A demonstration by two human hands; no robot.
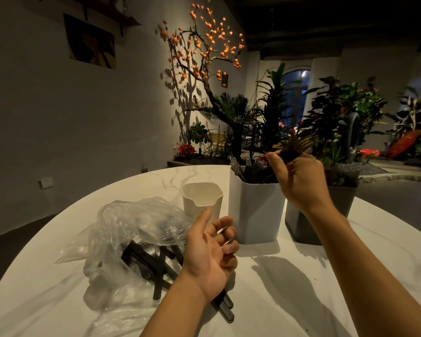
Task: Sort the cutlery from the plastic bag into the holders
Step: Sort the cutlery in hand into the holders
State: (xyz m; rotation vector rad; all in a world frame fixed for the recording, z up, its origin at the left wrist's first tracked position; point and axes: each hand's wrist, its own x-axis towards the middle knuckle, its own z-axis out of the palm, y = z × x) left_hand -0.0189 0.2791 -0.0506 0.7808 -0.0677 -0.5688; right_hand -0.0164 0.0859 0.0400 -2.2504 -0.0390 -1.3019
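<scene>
bag: clear plastic bag [131, 227] crumpled on the left of the white marbled surface [289, 288], mouth facing the person
cutlery in bag: black-handled cutlery [153, 266] piled inside and sticking out of the bag's mouth, handles toward the person; a couple of handles lie on the surface under the left wrist
left hand: left hand [210, 256] palm up, fingers loosely curled and apart, holding nothing; hovers just right of the bag, above the loose handles, near the base of the white holder
cream holder: small cream holder [201, 200] upright behind the bag; nothing visible inside from this angle
white holder: taller white holder [255, 210] upright just right of the cream one; dark cutlery stands in it, fork tines up at the back left
right hand: right hand [299, 181] raised above the white holder's right rim, fingers clamped on a dark fork
fork: fork [297, 147] tilted, tines up and to the right, handle end hidden in the hand
grey holder: dark grey holder [321, 215] upright right of the white one, mostly hidden behind the right forearm; contents cannot be told
background: potted plants and a branch with orange fruits against the wall, dim room
</scene>
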